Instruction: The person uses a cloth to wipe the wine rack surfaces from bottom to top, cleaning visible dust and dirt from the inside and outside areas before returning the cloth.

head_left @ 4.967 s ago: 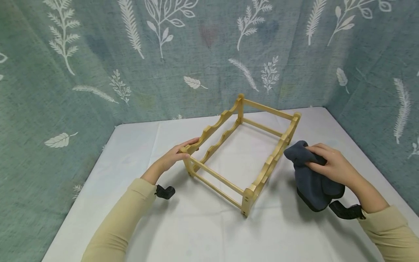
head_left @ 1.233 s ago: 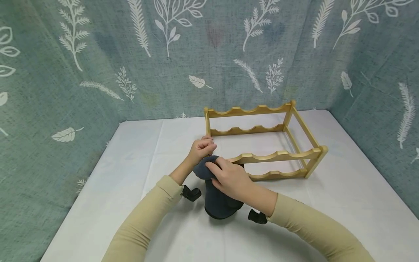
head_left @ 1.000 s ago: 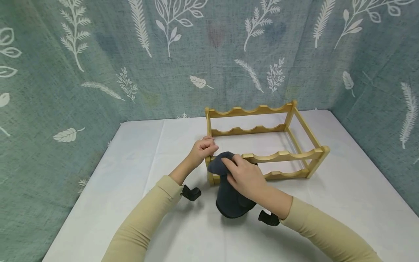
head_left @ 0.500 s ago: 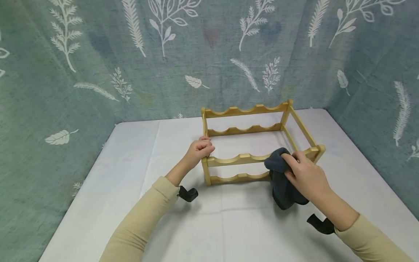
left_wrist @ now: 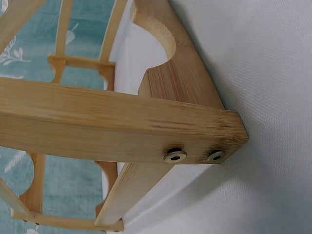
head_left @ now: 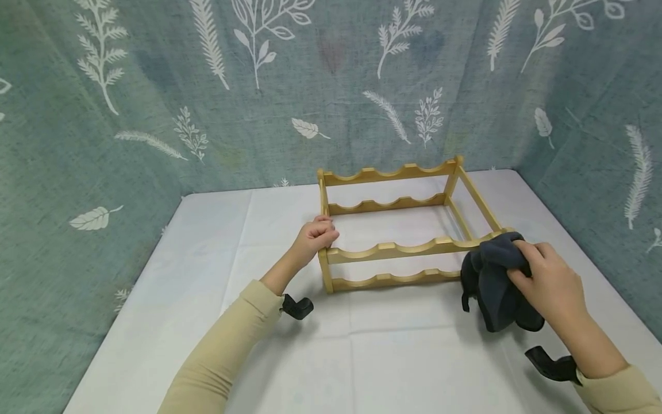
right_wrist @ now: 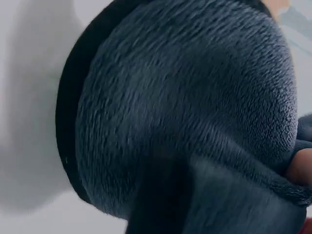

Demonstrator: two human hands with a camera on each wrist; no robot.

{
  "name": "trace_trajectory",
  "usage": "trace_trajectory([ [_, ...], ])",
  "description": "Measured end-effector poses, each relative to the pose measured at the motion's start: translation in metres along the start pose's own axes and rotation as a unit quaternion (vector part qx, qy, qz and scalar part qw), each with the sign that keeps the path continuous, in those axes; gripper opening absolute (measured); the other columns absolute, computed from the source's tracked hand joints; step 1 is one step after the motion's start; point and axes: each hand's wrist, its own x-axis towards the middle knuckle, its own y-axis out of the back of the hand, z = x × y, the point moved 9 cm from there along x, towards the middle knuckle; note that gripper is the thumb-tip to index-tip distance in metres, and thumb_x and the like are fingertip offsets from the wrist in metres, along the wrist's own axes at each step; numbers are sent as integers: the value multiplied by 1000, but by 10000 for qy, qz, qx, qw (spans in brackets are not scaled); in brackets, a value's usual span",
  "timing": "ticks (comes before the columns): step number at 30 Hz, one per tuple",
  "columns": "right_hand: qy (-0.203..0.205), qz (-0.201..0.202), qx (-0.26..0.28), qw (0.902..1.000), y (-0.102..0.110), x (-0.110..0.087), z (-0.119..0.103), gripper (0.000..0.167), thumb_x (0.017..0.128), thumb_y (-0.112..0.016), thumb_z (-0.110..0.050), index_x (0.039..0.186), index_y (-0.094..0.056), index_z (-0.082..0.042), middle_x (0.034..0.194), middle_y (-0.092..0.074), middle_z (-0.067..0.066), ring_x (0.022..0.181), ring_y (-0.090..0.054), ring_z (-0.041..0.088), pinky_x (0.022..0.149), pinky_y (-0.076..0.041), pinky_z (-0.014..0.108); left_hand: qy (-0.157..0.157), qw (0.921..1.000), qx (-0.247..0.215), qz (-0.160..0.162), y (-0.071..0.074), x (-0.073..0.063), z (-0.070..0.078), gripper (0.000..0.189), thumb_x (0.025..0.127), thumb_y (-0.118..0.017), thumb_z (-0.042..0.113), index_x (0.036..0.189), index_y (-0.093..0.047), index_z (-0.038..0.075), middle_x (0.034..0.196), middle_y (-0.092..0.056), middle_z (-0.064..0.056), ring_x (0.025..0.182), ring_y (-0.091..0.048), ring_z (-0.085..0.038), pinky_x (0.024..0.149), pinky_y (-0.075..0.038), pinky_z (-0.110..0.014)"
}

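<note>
A wooden rack with scalloped rails (head_left: 388,251) stands on the white table, its long side facing me. My left hand (head_left: 312,236) grips its left end near the front corner, fingers curled round the end bar. In the left wrist view a rack post (left_wrist: 122,124) with two bolts shows close up; the hand itself is out of that view. My right hand (head_left: 555,282) pinches a bunched dark blue-grey cloth (head_left: 499,276) with black edging at the front right corner, hiding that corner. The right wrist view is mostly filled by the plush cloth (right_wrist: 185,97), with a fingertip at its right edge.
White cloth covers the table (head_left: 289,356), with creases along it. Green-blue fabric with white leaf prints (head_left: 331,115) hangs behind and along both sides. A black wrist camera mount (head_left: 297,307) sits under the left wrist, and another (head_left: 553,365) under the right.
Since the oldest frame the rack has turned from a slant to lie lengthwise across. In the last second my right hand has slid the cloth rightward along the front rail; my left hand stays put.
</note>
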Motion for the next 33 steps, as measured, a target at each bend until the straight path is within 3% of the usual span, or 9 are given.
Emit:
trace_trajectory([
  [4, 224, -264, 135, 9993, -12, 5, -15, 45, 75, -67, -1, 116, -47, 4, 104, -46, 29, 82, -54, 46, 58, -44, 58, -30, 10000, 20, -4, 2, -1, 1, 33, 82, -43, -17, 54, -33, -4, 51, -31, -2, 53, -31, -14, 94, -28, -33],
  [11, 1856, -346, 242, 9817, -39, 13, -88, 41, 71, -72, -3, 108, -55, 0, 99, -54, 18, 77, -60, 31, 54, -50, 42, -146, 9999, -18, -17, 3, -3, 1, 34, 82, -44, -18, 53, -33, -3, 50, -30, -5, 58, -32, -14, 88, -27, -27],
  [19, 3123, -260, 353, 9490, -65, 17, -189, 36, 72, -75, -11, 103, -58, -7, 89, -56, 10, 65, -58, 19, 47, -47, 28, -142, 9998, 19, -109, 1, -1, 3, 34, 82, -44, -16, 53, -33, -3, 50, -29, -5, 52, -29, -16, 91, -27, -31],
  [24, 3981, 388, 222, 9163, -73, 13, -244, 30, 72, -73, -11, 99, -59, -8, 81, -54, 7, 57, -52, 15, 44, -44, 23, -290, 9995, 28, -150, -1, -1, 7, 34, 82, -43, -17, 53, -35, -2, 50, -30, -8, 53, -29, -18, 89, -28, -31],
  [27, 4269, 764, -9, 9010, -77, 11, -263, 26, 73, -70, -10, 96, -59, -7, 77, -51, 7, 57, -50, 15, 44, -42, 21, -293, 9994, 66, -175, -2, 0, 7, 34, 82, -43, -16, 52, -35, -2, 50, -30, -7, 53, -29, -17, 88, -27, -29],
  [30, 4239, 795, -104, 9022, -80, 11, -268, 26, 72, -71, -12, 94, -58, -7, 76, -51, 7, 60, -52, 16, 44, -43, 22, -293, 9993, 125, -185, -1, 0, 0, 34, 82, -44, -16, 52, -35, -2, 50, -30, -7, 53, -29, -17, 88, -27, -29],
  [33, 3944, 475, -145, 9176, -82, 14, -261, 29, 70, -73, -13, 95, -59, -6, 76, -52, 7, 59, -54, 17, 44, -44, 24, -296, 9992, 180, -201, 2, -1, -11, 35, 82, -45, -16, 52, -36, 0, 49, -30, -7, 55, -29, -17, 87, -26, -29],
])
